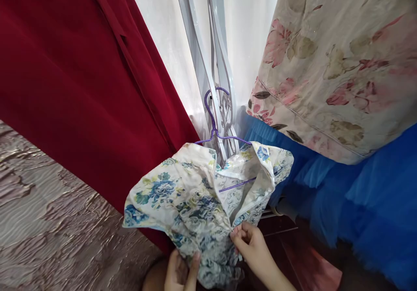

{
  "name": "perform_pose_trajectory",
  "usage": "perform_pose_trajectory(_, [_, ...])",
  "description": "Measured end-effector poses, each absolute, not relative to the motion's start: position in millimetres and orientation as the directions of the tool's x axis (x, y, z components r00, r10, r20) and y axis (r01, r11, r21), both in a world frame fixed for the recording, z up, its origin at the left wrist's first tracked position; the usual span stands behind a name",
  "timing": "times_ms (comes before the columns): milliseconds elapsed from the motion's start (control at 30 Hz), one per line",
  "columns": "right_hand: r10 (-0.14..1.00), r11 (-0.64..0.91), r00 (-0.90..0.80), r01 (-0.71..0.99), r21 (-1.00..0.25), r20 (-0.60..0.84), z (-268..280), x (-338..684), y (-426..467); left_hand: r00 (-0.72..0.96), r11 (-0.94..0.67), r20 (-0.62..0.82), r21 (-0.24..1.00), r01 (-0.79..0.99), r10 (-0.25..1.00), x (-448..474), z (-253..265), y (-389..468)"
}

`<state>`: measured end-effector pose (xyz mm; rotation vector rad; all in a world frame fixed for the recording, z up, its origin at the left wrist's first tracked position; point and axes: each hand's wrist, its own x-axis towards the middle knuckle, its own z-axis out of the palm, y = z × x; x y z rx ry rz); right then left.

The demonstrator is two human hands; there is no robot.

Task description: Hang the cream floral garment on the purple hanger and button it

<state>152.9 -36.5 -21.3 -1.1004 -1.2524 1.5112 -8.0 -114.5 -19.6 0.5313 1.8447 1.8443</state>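
Observation:
A white blouse (189, 191) with blue and green flowers hangs on a purple clothes hanger (214, 126), its neck opening spread in a V. My right hand (249, 241) pinches the front edge of the blouse at the bottom of that V. Lower down on the left, my left hand (181, 269) has its thumb and fingers closed on the blouse's lower part. The hanger's crossbar shows through the open neck. Part of the left hand is cut off by the bottom of the view.
A long red curtain or garment (97, 87) hangs on the left, before a textured wall (58, 221). White curved metalwork (195, 30) rises behind the hanger. To the right are cream floral fabric (339, 65) and blue tulle (339, 195), above a dark floor (276, 230).

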Motion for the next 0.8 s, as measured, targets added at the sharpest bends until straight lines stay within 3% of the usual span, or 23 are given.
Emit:
perform_pose_trajectory(100, [0.95,-0.194,-0.277,-0.15,-0.969,-0.148,-27.3,169.1,-52.6,-0.862,-0.105,0.324,0.945,0.308,0.389,-8.5,-33.6,-113.5])
perform_pose_trajectory(133, [0.945,-0.199,-0.293,-0.167,-0.966,-0.145,-28.2,174.9,-58.8,-0.817,-0.125,0.437,0.898,0.423,0.377,-3.6,-36.0,-114.7])
perform_pose_trajectory(200, [0.936,-0.203,-0.327,-0.189,-0.961,-0.134,-27.7,185.6,-70.9,-0.662,-0.175,0.559,0.813,0.555,0.498,14.1,-36.2,-118.4])
perform_pose_trajectory(267, [0.925,-0.216,-0.359,-0.218,-0.952,-0.127,-25.3,194.4,-81.3,-0.45,-0.249,0.556,0.778,0.576,0.699,38.7,-31.5,-121.7])
perform_pose_trajectory(333, [0.915,-0.235,-0.384,-0.249,-0.94,-0.127,-22.8,201.7,-89.3,-0.304,-0.283,0.507,0.782,0.555,0.807,64.1,-24.7,-123.4])
perform_pose_trajectory(600, [0.933,-0.231,-0.323,-0.204,-0.951,-0.157,-4.9,228.3,-109.5,-0.323,-0.169,0.336,0.877,0.449,0.884,111.1,-10.5,-127.6])
perform_pose_trajectory(800, [0.96,-0.209,-0.228,-0.201,-0.957,-0.162,20.9,224.3,-122.1,-0.326,-0.19,0.321,0.908,0.373,0.889,114.6,-1.0,-138.7])
